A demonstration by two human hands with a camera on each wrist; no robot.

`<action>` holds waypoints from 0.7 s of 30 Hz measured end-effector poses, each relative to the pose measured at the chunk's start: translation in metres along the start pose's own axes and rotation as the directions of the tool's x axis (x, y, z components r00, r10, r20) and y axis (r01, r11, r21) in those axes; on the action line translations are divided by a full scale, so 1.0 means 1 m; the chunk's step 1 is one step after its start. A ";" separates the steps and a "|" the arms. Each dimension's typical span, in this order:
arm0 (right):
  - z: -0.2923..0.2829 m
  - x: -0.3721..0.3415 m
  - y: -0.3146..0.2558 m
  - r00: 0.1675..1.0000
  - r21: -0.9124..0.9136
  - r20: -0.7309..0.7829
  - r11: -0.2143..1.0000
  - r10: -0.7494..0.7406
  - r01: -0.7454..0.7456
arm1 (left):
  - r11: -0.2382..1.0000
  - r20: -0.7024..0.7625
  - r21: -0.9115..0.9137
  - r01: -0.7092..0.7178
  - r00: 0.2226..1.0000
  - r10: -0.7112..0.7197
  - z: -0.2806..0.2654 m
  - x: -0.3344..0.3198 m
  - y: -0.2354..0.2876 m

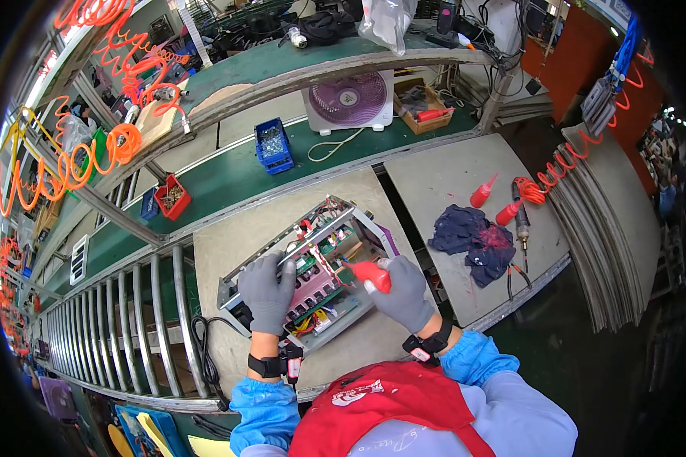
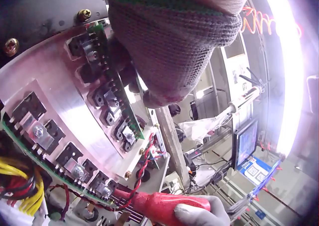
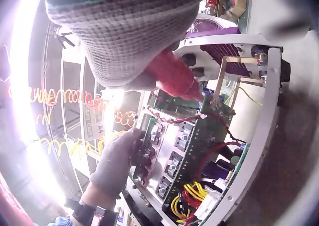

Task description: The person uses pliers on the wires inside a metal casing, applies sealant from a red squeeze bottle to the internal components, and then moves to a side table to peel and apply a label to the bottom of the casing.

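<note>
An open metal case lies on the bench, with circuit boards, a pinkish metal plate and coloured wires inside. My gloved left hand is at the case's left part, its fingers bent over the edge of a green circuit board; the fingertips are partly hidden. In my gloved right hand I grip a red squeeze bottle. Its nozzle points down among the boards and overlaps the end of one in the left wrist view. Red and black twisted wires run close by it.
Right of the case lie a dark rag, two more red bottles and a power screwdriver. Behind stand a blue bin of small parts, a red bin and a purple fan. A roller conveyor is at left.
</note>
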State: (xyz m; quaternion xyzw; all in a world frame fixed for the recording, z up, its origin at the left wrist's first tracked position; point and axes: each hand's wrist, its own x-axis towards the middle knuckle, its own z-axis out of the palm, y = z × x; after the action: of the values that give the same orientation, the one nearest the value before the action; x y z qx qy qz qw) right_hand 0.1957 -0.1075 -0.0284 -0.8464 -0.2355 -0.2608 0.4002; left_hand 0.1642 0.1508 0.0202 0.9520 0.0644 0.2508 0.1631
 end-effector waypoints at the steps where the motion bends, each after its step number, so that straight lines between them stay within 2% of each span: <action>1: 0.003 0.000 0.001 1.000 0.003 -0.001 1.000 0.000 0.000 | 1.000 -0.002 0.007 -0.007 1.000 0.007 0.001 -0.001 -0.002; 12: 0.014 -0.001 0.005 1.000 0.003 -0.007 1.000 0.000 0.000 | 1.000 -0.003 0.022 -0.011 1.000 0.011 -0.002 -0.003 0.002; 21: 0.011 -0.002 0.001 0.998 -0.046 0.000 0.997 -0.061 0.061 | 1.000 -0.013 -0.002 -0.013 1.000 0.013 -0.002 -0.004 0.003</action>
State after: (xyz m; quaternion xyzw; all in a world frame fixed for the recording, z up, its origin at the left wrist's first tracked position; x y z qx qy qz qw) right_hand 0.1979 -0.0992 -0.0361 -0.8475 -0.2547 -0.2790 0.3727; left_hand 0.1604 0.1478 0.0208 0.9506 0.0588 0.2581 0.1620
